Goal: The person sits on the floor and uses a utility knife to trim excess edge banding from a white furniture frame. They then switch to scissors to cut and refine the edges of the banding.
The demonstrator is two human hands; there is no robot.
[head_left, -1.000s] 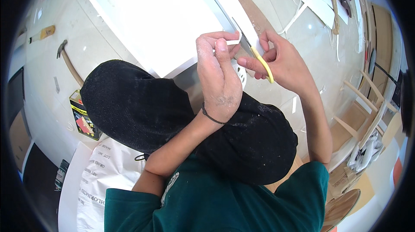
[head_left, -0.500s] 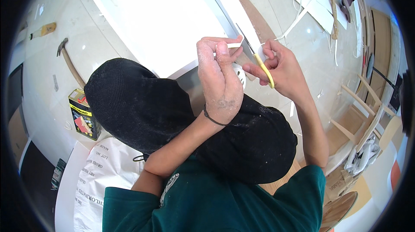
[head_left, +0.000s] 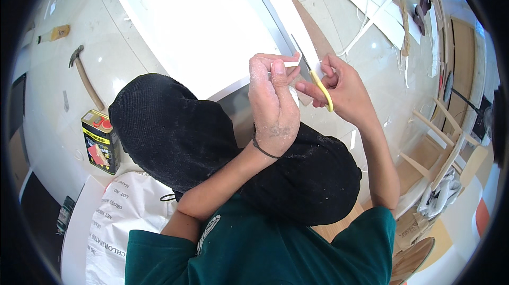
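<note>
My left hand (head_left: 274, 105) is raised over my knees, dusted with white, pinching a small white strip (head_left: 291, 64) between thumb and fingers. My right hand (head_left: 342, 87) sits just to its right, gripping yellow-handled scissors (head_left: 321, 87) whose blades (head_left: 298, 51) point up-left to the strip's end. Both hands hover above my black-trousered knees (head_left: 175, 131), in front of a large white board (head_left: 207, 25) lying on the floor.
A hammer (head_left: 84, 75) and a yellow tin can (head_left: 99, 140) lie on the floor at left. A printed white sack (head_left: 124, 221) is at lower left. White offcut strips (head_left: 371, 14) litter the floor at upper right; wooden frame pieces (head_left: 440, 141) stand at right.
Both hands stayed together at the strip; the scissors blades shifted slightly along it. The view drifted a little.
</note>
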